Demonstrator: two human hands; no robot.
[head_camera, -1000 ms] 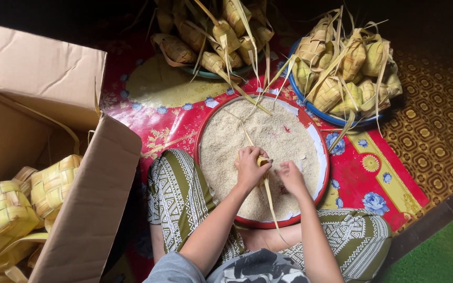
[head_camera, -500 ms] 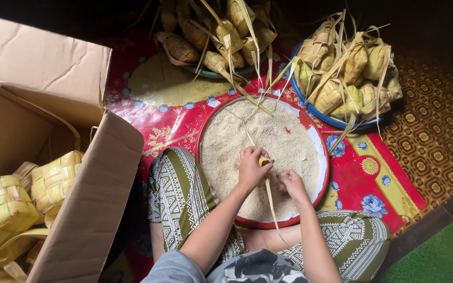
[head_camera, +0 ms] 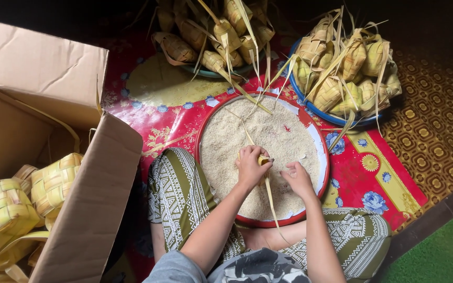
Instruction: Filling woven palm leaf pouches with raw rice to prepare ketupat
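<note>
A round red-rimmed tray full of raw rice lies on my lap. My left hand is closed around a small woven palm-leaf pouch held over the rice, its long leaf tails trailing toward me. Just to the right, my right hand rests low on the rice with fingers curled; what it holds cannot be seen.
An open cardboard box at the left holds woven pouches. A blue basin of woven pouches stands at the back right, another bowl of them at the back. A red flowered mat covers the floor.
My hands stay over the rice with only small finger movements. The view has shifted slightly.
</note>
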